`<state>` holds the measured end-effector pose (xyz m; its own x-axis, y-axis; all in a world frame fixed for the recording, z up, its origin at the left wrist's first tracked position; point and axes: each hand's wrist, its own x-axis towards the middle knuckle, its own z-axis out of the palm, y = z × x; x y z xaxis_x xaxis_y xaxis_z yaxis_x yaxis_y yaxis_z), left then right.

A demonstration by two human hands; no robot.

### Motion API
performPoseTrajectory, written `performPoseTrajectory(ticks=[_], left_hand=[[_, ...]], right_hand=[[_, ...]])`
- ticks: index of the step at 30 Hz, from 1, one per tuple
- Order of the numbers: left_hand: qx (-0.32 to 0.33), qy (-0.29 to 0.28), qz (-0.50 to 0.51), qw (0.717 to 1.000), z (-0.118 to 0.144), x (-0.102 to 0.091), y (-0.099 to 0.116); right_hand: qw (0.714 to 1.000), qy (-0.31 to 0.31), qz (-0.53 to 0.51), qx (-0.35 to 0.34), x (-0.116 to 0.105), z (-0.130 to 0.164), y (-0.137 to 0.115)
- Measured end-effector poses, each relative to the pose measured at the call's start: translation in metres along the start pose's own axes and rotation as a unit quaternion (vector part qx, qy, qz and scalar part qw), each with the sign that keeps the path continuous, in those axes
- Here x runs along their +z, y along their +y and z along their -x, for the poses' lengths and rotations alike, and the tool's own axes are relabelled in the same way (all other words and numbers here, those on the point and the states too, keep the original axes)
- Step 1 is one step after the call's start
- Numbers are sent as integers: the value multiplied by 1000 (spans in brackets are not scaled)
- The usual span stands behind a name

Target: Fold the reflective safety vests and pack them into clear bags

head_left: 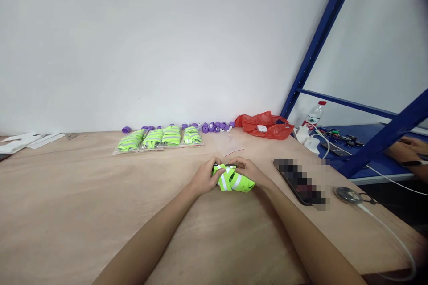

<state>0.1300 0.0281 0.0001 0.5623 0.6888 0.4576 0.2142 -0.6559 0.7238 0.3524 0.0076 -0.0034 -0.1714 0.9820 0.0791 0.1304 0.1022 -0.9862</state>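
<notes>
Both hands grip one folded green reflective vest [233,181] at mid-counter [83,205]. The left hand [206,175] is curled around its left end; the right hand [246,169] is closed over its far right side. Four bagged vests [160,139] lie in a row near the far edge, purple caps [214,127] behind them. A red plastic bag [265,125] sits toward the far right corner.

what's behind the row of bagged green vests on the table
Behind the bagged green vests, a line of small purple caps runs along the white wall, ending by a red plastic bag. Any caps directly behind the packs are covered.
</notes>
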Motion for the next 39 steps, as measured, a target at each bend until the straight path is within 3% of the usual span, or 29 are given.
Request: performPoseTrajectory(ticks=[12,20,33,39], left_hand=[[27,-53,-6,998,-9,-9,7],[21,-44,-34,998,-17,-8,5],[52,-59,-29,996,-10,-9,4],[37,-73,-36,996,-14,-11,8]], right_hand=[[994,100,-12,-29,-3,-3,4],[974,206,-53,-75,-32,4,-15],[999,33,15,22,-14,2,-5],[1000,26,5,9,-13,0,-2]])
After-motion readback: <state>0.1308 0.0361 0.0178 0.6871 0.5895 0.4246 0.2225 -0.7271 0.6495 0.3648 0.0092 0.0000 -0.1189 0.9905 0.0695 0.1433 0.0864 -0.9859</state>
